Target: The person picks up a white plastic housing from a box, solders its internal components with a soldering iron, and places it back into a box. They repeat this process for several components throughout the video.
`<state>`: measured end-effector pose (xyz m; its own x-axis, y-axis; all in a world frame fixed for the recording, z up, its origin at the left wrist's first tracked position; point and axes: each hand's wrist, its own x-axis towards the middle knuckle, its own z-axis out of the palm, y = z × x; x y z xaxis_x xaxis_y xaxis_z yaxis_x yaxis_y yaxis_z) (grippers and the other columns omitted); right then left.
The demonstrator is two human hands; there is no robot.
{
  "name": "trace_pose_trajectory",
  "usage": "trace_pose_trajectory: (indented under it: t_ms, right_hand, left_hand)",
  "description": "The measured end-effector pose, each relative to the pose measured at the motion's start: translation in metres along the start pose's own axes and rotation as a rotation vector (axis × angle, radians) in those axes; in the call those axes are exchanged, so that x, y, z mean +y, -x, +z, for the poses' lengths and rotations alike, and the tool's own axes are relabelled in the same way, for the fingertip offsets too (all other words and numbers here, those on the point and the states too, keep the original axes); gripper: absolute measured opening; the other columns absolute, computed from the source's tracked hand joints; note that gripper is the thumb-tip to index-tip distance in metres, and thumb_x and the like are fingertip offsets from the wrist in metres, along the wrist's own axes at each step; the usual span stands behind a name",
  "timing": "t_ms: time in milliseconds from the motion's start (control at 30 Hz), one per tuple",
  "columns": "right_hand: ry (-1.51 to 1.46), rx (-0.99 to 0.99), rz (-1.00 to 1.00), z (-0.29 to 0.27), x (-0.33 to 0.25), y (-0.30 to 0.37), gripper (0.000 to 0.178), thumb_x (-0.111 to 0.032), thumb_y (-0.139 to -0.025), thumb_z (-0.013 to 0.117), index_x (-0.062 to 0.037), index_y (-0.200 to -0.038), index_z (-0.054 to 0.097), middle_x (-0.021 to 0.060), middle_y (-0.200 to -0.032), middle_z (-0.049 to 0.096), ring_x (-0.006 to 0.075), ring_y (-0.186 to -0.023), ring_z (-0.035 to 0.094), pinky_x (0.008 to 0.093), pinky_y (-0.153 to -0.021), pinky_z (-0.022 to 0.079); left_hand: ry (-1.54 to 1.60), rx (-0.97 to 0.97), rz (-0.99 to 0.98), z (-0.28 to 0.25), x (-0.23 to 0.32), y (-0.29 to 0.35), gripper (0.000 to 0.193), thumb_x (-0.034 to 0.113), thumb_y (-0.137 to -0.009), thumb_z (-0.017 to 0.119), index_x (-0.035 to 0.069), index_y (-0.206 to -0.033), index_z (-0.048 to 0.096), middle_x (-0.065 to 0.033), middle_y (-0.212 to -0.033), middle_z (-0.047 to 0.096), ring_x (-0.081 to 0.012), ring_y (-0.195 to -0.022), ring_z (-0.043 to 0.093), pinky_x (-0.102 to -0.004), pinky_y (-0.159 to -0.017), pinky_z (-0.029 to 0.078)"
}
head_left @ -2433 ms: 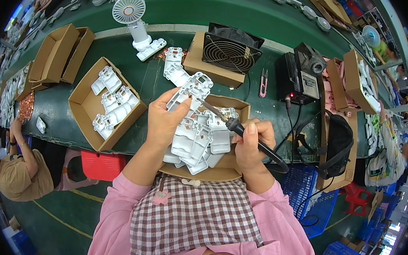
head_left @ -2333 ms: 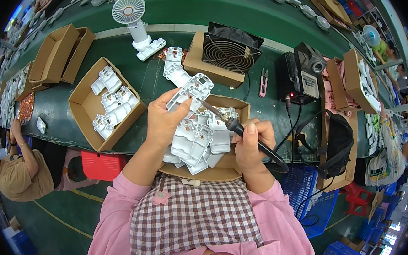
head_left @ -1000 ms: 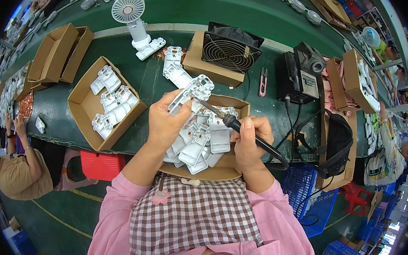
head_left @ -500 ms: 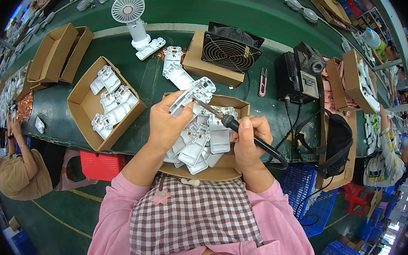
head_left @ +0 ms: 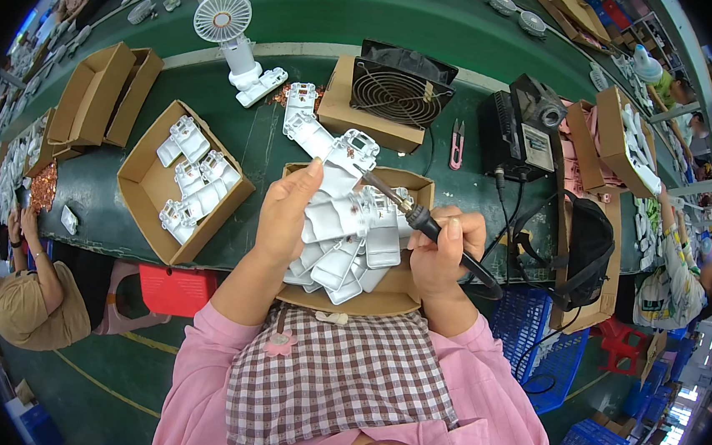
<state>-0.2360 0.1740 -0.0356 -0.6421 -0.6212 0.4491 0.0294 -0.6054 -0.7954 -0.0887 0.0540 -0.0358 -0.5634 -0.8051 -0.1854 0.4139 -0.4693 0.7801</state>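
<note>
My left hand is closed at the left edge of a white plastic housing, its thumb along the edge and the other fingers mostly hidden. That housing has a flat panel and a clipped end with small metal parts. My right hand grips a soldering iron by its black handle, its metal tip slanting up-left to the housing. Below, a cardboard box holds a pile of similar white housings. One housing lies on top, next to my left fingers. Two more housings lie end to end beyond.
A box of housings stands left. Behind are a white handheld fan, a black cooling fan on a carton, pink snips and a black soldering station. A black bag hangs right. Co-workers sit on both sides.
My left hand has shifted slightly down-left and its grip has changed. A housing now lies on top of the pile beside it. The iron has tilted and moved slightly right.
</note>
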Motion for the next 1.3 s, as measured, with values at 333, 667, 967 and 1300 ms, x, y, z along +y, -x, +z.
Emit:
trace_pose_trajectory:
  t_ms: [333,667,967,1300]
  right_hand:
    - [0.121,-0.019,0.043,0.000,0.003,0.004,0.013,-0.010,-0.090,0.052,-0.0023,-0.082,0.046,0.0080,-0.068,0.054,0.0078,-0.051,0.049,0.0216,-0.047,0.041]
    - [0.232,-0.039,0.102,0.002,0.004,0.002,0.013,-0.007,-0.089,0.053,-0.0020,-0.079,0.046,0.0047,-0.062,0.054,0.0061,-0.051,0.048,0.0206,-0.047,0.038]
    - [0.294,-0.099,0.112,0.002,0.003,0.001,0.016,-0.009,-0.090,0.051,-0.0037,-0.078,0.043,0.0060,-0.064,0.051,0.0080,-0.048,0.046,0.0214,-0.044,0.040]
    - [0.305,-0.119,0.119,0.002,0.005,0.000,0.015,-0.009,-0.090,0.051,-0.0036,-0.078,0.043,0.0063,-0.064,0.052,0.0078,-0.048,0.046,0.0214,-0.043,0.040]
  left_hand:
    - [-0.118,-0.090,-0.029,0.008,0.007,0.003,0.023,0.009,-0.085,0.054,-0.005,-0.104,0.054,-0.0137,-0.094,0.063,-0.0156,-0.071,0.064,-0.0264,-0.058,0.054]
    - [-0.338,0.086,0.067,0.013,0.005,0.004,0.013,0.010,-0.088,0.055,-0.001,-0.094,0.057,-0.0083,-0.077,0.064,-0.0108,-0.056,0.061,-0.0218,-0.050,0.050]
    - [-0.405,0.104,0.090,0.013,0.004,0.005,0.014,0.011,-0.089,0.055,-0.001,-0.095,0.057,-0.0067,-0.076,0.064,-0.0096,-0.057,0.061,-0.0203,-0.051,0.049]
    - [-0.409,0.114,0.068,0.014,0.006,0.004,0.013,0.010,-0.088,0.055,-0.001,-0.094,0.058,-0.0070,-0.075,0.064,-0.0098,-0.057,0.061,-0.0202,-0.051,0.048]
